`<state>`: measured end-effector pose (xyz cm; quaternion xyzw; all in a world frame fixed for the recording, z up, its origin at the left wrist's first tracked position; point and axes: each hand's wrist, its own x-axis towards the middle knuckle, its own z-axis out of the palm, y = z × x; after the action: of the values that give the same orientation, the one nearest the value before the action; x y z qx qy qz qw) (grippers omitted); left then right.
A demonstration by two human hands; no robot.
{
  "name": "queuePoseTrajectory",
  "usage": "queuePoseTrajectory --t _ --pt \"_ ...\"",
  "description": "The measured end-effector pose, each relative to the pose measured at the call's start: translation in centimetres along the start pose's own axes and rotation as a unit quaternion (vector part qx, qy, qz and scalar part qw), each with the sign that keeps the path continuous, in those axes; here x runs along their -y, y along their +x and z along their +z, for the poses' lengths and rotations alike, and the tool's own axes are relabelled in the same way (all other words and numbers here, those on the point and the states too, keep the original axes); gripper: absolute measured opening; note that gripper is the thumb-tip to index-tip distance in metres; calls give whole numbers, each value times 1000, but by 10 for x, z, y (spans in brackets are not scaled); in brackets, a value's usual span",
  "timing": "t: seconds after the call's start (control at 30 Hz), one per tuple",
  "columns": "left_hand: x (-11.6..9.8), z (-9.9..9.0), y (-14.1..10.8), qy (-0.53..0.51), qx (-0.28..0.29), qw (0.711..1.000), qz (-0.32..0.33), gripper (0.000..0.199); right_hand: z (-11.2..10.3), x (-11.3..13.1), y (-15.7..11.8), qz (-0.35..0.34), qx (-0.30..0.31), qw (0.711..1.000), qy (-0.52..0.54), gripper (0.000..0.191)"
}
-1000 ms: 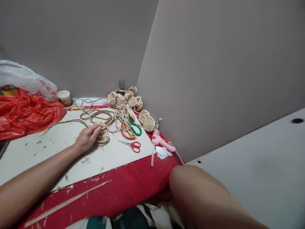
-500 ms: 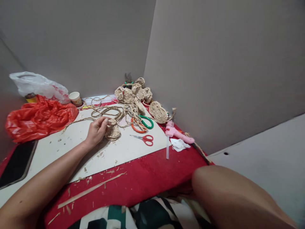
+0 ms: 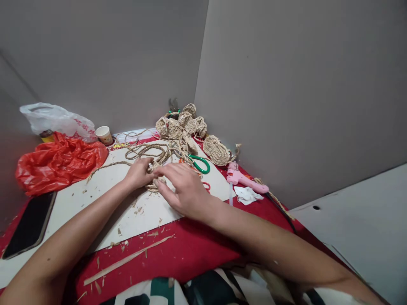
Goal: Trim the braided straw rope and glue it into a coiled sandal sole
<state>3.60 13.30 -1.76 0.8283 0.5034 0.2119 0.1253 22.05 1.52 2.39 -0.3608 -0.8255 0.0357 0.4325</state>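
Note:
On the white board (image 3: 127, 216), my left hand (image 3: 139, 173) grips a small coil of braided straw cord (image 3: 156, 186), its fingers closed on the coil's left side. My right hand (image 3: 182, 186) reaches over the same coil from the right, thumb and fingers bent towards it; whether it pinches the cord is hidden. Loops of loose cord (image 3: 146, 149) lie just behind both hands. The green-handled scissors (image 3: 203, 164) show beyond my right hand, and the small red scissors (image 3: 207, 186) are mostly covered by it.
Coiled straw pieces (image 3: 216, 150) are heaped at the back. A pink glue gun (image 3: 246, 178) and white tissue (image 3: 248, 195) lie right. At left are a red plastic bag (image 3: 60, 163), a paper cup (image 3: 104, 135) and a phone (image 3: 30, 224). Straw scraps are scattered in front.
My right hand has come in from the lower right to the coil, covering much of the scissors. My left hand stays at the coil. The view has shifted slightly.

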Motion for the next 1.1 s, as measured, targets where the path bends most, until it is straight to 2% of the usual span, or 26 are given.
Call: queuePoseTrajectory --t 0.03,0.1,0.17,0.23,0.33,0.47,0.6,0.8,0.9,0.97,1.0,1.03,1.1 --pt "-1 -1 -2 3 16 1000 5 50 9 -9 1 39 65 996 -42 19" --pt "-3 -5 -6 -7 44 999 6 45 24 -26 -2 111 193 970 -101 29" --pt "-4 -13 -11 -18 63 998 0 42 31 -39 -6 129 239 956 -113 34" --pt "-3 -25 -14 -28 61 998 -12 43 32 -44 -9 132 250 953 -112 41" --pt "1 -48 -14 -37 22 998 -44 49 30 -44 -10 140 263 948 -116 50" --pt "8 -77 -13 -142 -90 977 -133 57 32 -41 -14 137 291 938 -126 48" --pt "18 -82 -18 -173 -143 961 -161 63 31 -50 -21 137 320 927 -142 48" --pt "24 -66 -25 -197 -112 965 -131 60 -1 -73 -12 195 313 919 -141 40" --pt "15 -60 -25 -188 -94 970 -124 60 -11 -64 -1 221 286 926 -108 36" --pt "5 -55 -25 -191 -87 971 -113 59 -7 -49 6 251 246 936 -19 40" --pt "0 -52 -25 -199 -83 971 -105 59 -2 -41 8 296 207 928 92 43" --pt "-5 -49 -25 -208 -77 970 -95 59 4 -34 10 340 175 900 208 47" --pt "-15 -44 -26 -222 -65 970 -70 57 17 -23 12 412 130 823 368 50"
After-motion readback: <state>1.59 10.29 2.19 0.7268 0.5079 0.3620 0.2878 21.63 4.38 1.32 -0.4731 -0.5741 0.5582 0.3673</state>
